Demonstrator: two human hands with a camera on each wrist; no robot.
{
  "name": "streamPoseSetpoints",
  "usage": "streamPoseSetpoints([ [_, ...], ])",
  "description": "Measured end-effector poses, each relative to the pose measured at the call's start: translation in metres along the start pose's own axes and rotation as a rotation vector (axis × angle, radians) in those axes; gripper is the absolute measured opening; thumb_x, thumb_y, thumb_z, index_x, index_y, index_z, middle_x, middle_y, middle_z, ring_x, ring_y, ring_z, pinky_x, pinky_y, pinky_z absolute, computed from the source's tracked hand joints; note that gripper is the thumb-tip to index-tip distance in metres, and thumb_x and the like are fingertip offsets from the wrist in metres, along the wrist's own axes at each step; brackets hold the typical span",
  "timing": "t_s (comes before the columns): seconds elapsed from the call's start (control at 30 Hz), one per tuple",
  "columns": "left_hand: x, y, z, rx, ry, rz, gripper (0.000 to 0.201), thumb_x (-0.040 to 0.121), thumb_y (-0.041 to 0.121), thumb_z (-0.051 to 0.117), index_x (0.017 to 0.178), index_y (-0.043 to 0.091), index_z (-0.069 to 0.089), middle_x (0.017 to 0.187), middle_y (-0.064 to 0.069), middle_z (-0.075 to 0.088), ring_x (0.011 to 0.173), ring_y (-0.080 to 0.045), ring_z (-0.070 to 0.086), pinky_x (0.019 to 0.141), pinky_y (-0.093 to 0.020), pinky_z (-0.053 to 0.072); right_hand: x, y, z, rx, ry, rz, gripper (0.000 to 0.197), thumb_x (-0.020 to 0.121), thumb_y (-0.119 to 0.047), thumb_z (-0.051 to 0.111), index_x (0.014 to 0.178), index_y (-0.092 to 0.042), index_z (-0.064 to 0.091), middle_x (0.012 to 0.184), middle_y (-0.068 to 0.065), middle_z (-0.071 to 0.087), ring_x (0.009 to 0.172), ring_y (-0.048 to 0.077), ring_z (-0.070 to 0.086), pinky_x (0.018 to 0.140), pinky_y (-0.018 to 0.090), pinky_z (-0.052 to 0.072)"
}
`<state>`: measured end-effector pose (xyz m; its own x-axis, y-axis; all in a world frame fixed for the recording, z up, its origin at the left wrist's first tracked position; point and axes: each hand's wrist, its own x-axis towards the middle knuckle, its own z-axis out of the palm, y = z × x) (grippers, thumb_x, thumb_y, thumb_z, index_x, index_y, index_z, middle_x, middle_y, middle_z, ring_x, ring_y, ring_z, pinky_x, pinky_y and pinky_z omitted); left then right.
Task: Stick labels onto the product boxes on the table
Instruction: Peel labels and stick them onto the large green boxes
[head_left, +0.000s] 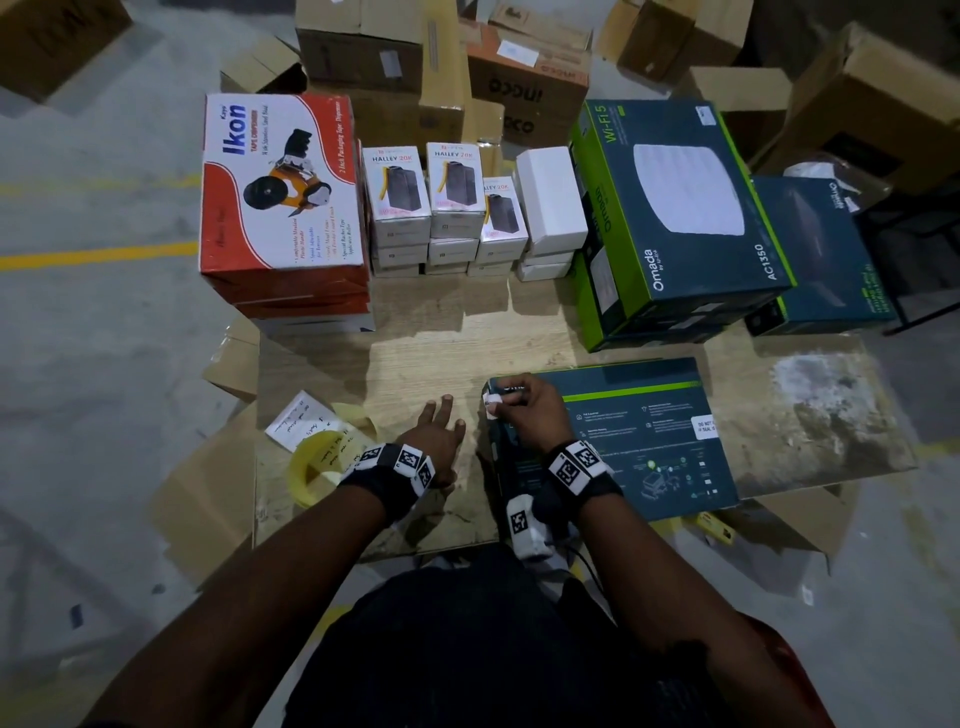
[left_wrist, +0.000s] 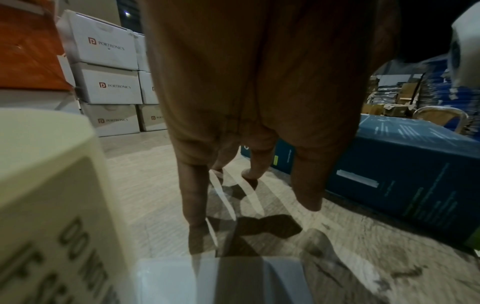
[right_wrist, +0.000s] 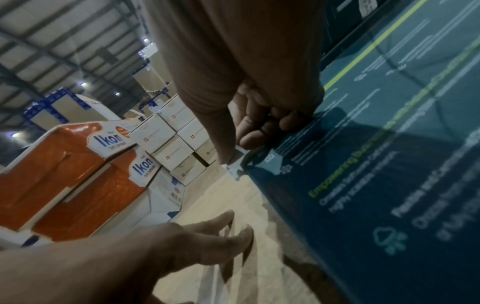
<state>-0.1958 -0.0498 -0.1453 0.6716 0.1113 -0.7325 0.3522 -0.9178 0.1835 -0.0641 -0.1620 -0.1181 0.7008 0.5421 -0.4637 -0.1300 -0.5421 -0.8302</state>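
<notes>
Wooden surface (head_left: 415, 338), carrying stock on three sides of the hands.

Ahead of the left hand: stack of red-and-white Ikon tape dispenser boxes (head_left: 280, 192), lying flat. Just right of it, white Halley 20K boxes (head_left: 397, 200) in short stacks, several columns side by side, each stack three high where the wrist views show it; one plain white box (head_left: 550, 200) tops the rightmost column.

Ahead of the right hand: large dark teal Omada Wi-Fi box (head_left: 675, 208) on another of the same kind, with a further teal box (head_left: 821, 254) to its right.

Left of the left hand: yellowish roll of labels (head_left: 311, 467), printed "DO NOT…" in the left wrist view, beside a handwritten paper sheet (head_left: 306, 421).

Beneath the right hand: flat teal product box (head_left: 649, 436) lying printed face up; a white seal sticker (head_left: 704, 427) sits near its right edge.

Left hand (head_left: 436, 441): fingers spread and straight, tips on the bare surface, holding nothing, just beside the flat box's left edge.

Right hand (head_left: 524, 410): fingers curled, pinching a small white label (head_left: 492, 401) at the far left corner of the flat box; the label overhangs the box edge.

Beyond the surface: brown cartons (head_left: 363, 47) on the floor.
</notes>
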Motion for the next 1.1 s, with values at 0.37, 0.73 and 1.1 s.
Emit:
streamPoseSetpoints([
  [0.37, -0.004, -0.006, -0.007, -0.2, 0.021, 0.008, 0.083, 0.094, 0.041, 0.061, 0.158, 0.014, 0.016, 0.163, -0.02, -0.015, 0.151, -0.04, -0.005, 0.123, -0.044, 0.015, 0.002, -0.015, -0.014, 0.278, -0.181, 0.149, 0.016, 0.088, 0.007, 0.067, 0.096, -0.006, 0.074, 0.088, 0.013, 0.074, 0.08, 0.028, 0.066, 0.077, 0.035, 0.056],
  [0.73, -0.03, 0.009, -0.048, -1.675, 0.289, 0.12, 0.025, 0.089, 0.029, 0.073, 0.109, 0.014, 0.074, 0.099, -0.004, 0.076, 0.094, -0.017, 0.072, 0.086, -0.033, 0.058, -0.023, -0.005, -0.037, 0.348, -0.136, 0.085, 0.029, 0.087, 0.009, 0.068, 0.116, 0.008, 0.065, 0.088, 0.015, 0.072, 0.065, 0.012, 0.068, 0.057, 0.02, 0.055],
  [1.1, -0.028, 0.022, -0.04, -1.847, 0.397, -0.027, 0.01, 0.083, 0.003, 0.076, 0.092, 0.007, 0.073, 0.084, -0.007, 0.076, 0.075, -0.019, 0.072, 0.08, -0.031, 0.06, -0.029, -0.002, -0.041, 0.263, 0.031, 0.009, 0.032, 0.077, 0.002, 0.083, 0.107, -0.003, 0.072, 0.1, 0.016, 0.074, 0.076, 0.021, 0.069, 0.078, 0.044, 0.06],
])
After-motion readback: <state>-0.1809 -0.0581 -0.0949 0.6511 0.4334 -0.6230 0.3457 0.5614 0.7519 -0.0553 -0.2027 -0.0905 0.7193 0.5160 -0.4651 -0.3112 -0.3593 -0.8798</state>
